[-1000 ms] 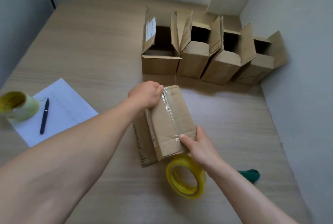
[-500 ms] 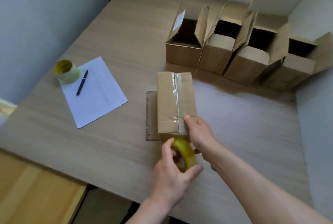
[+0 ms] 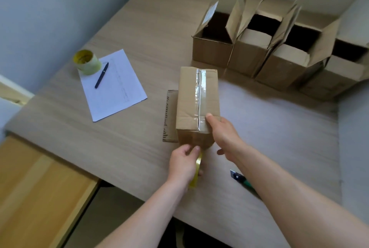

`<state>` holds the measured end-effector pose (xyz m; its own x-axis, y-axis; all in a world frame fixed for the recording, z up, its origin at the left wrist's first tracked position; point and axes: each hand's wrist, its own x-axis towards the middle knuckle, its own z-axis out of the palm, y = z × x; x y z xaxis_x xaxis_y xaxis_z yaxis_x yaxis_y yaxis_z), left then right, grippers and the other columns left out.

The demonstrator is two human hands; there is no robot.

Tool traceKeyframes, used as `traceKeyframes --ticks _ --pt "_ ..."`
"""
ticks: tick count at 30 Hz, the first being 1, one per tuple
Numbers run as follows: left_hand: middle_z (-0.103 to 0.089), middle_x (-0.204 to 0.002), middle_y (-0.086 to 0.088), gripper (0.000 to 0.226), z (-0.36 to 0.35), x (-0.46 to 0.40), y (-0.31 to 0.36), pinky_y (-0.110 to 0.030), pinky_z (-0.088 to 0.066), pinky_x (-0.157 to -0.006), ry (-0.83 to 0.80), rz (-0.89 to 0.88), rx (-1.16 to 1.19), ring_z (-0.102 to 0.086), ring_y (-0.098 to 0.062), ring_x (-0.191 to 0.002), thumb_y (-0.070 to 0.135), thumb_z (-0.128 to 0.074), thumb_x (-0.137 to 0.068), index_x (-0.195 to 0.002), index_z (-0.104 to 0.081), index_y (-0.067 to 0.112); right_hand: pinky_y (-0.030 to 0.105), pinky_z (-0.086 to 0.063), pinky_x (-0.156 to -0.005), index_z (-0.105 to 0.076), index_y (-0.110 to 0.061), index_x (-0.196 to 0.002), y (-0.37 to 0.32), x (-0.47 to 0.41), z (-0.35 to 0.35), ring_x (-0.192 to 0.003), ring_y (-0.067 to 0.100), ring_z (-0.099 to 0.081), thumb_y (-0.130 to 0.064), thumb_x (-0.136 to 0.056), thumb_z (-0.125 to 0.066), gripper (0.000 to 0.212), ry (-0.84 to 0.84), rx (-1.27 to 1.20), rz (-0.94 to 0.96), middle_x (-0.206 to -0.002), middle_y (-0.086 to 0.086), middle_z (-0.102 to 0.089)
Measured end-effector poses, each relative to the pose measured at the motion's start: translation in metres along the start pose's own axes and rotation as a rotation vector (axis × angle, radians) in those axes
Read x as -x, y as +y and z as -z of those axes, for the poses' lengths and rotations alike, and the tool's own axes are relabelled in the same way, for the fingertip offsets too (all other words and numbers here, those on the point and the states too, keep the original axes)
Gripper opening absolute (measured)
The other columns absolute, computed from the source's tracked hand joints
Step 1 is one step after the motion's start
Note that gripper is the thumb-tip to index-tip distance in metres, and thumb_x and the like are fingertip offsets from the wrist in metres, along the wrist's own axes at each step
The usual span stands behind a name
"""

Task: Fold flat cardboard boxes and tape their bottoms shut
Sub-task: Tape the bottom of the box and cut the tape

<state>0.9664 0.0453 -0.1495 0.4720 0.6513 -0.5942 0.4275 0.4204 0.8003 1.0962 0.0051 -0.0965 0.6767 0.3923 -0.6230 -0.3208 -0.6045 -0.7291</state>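
A cardboard box stands bottom-up in the middle of the table, a strip of clear tape running along its closed seam. My right hand grips the box's near right corner, thumb pressing the tape's end. My left hand holds a yellow tape roll just in front of the box's near face. One flap lies flat on the table left of the box.
Several folded boxes with open tops stand in a row at the back right. A white sheet with a pen and a second tape roll lie at the left. A green box cutter lies near my right forearm.
My left hand left the box's far end and took the yellow tape roll, then drew it down below the box's near face. My right hand stayed on the near corner.
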Motion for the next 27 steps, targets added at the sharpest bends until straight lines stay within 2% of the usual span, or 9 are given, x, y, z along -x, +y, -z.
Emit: traceKeyframes --ticks 3,6,10,12,14,18,19,24,27 --pt "-0.065 -0.065 -0.009 0.017 -0.006 -0.010 0.003 -0.028 -0.044 -0.044 0.073 0.035 -0.058 -0.058 -0.025 -0.038 0.018 -0.065 -0.088 -0.074 -0.067 0.008 0.030 -0.040 -0.098 -0.043 -0.029 -0.144 0.035 0.011 0.028 -0.124 0.010 -0.050 -0.051 -0.095 -0.052 0.055 0.129 -0.040 0.205 -0.143 -0.008 -0.049" --pt "-0.068 -0.070 -0.007 0.014 -0.008 -0.017 0.005 -0.027 -0.041 -0.047 0.069 0.040 -0.022 -0.056 -0.023 -0.038 0.024 -0.069 -0.087 -0.083 -0.071 0.011 0.033 -0.040 -0.098 -0.050 -0.023 -0.138 0.108 0.041 0.076 -0.123 0.017 -0.052 -0.035 -0.082 -0.072 0.061 0.301 0.380 0.376 -0.134 -0.003 -0.055" --pt "-0.069 -0.070 -0.007 0.016 -0.007 -0.023 0.004 -0.028 -0.041 -0.052 0.038 0.041 0.012 -0.053 -0.023 -0.039 0.026 -0.070 -0.087 -0.089 -0.074 0.011 0.047 -0.051 -0.083 -0.067 -0.012 -0.119 0.198 0.068 0.114 -0.099 0.038 -0.061 -0.022 -0.061 -0.086 0.062 0.187 1.009 0.344 -0.116 0.011 -0.062" --pt "-0.069 -0.071 -0.007 0.016 -0.006 -0.023 0.003 -0.028 -0.041 -0.051 0.033 0.038 0.009 -0.053 -0.022 -0.039 0.026 -0.069 -0.086 -0.089 -0.075 0.011 0.046 -0.052 -0.072 -0.070 -0.006 -0.109 0.209 0.068 0.115 -0.083 0.040 -0.062 -0.009 -0.061 -0.089 0.051 0.224 1.024 0.368 -0.099 0.015 -0.065" --pt "-0.070 -0.071 -0.006 0.017 -0.005 -0.023 0.003 -0.027 -0.042 -0.050 0.024 0.033 0.006 -0.054 -0.022 -0.040 0.027 -0.070 -0.086 -0.090 -0.075 0.011 0.043 -0.049 -0.076 -0.066 -0.003 -0.115 0.202 0.069 0.110 -0.089 0.036 -0.063 -0.007 -0.078 -0.077 0.040 0.280 0.875 0.380 -0.101 0.015 -0.066" --pt "-0.069 -0.069 -0.008 0.017 -0.002 -0.024 0.004 -0.027 -0.043 -0.049 0.007 0.018 0.011 -0.054 -0.022 -0.040 0.028 -0.072 -0.083 -0.087 -0.077 0.012 0.015 -0.041 -0.092 -0.059 -0.016 -0.129 0.158 0.080 0.096 -0.109 -0.010 -0.051 -0.023 -0.088 -0.057 0.042 0.191 0.580 0.625 -0.119 -0.012 -0.060" --pt "-0.068 -0.068 -0.009 0.018 -0.002 -0.024 0.004 -0.028 -0.045 -0.051 0.003 0.012 0.012 -0.054 -0.022 -0.041 0.030 -0.072 -0.081 -0.086 -0.077 0.013 0.009 -0.040 -0.091 -0.060 -0.019 -0.129 0.146 0.081 0.092 -0.108 -0.012 -0.052 -0.027 -0.090 -0.056 0.040 0.134 0.565 0.701 -0.117 -0.015 -0.061" --pt "-0.070 -0.072 -0.017 0.027 0.000 -0.023 0.003 -0.045 -0.054 -0.065 0.014 -0.039 -0.040 -0.063 -0.030 -0.060 0.033 -0.067 -0.074 -0.084 -0.076 0.010 0.036 -0.050 -0.061 -0.064 -0.022 -0.129 0.099 0.070 0.074 -0.071 0.013 -0.059 -0.036 -0.094 -0.053 0.040 0.056 0.630 0.808 -0.085 -0.009 -0.058" --pt "-0.073 -0.077 -0.014 0.027 0.001 -0.024 0.002 -0.047 -0.056 -0.074 0.044 -0.074 -0.098 -0.069 -0.037 -0.078 0.035 -0.067 -0.076 -0.085 -0.076 0.011 0.036 -0.050 -0.055 -0.065 -0.022 -0.127 0.088 0.063 0.069 -0.067 0.016 -0.058 -0.032 -0.091 -0.056 0.039 0.098 0.709 0.836 -0.082 -0.008 -0.057"
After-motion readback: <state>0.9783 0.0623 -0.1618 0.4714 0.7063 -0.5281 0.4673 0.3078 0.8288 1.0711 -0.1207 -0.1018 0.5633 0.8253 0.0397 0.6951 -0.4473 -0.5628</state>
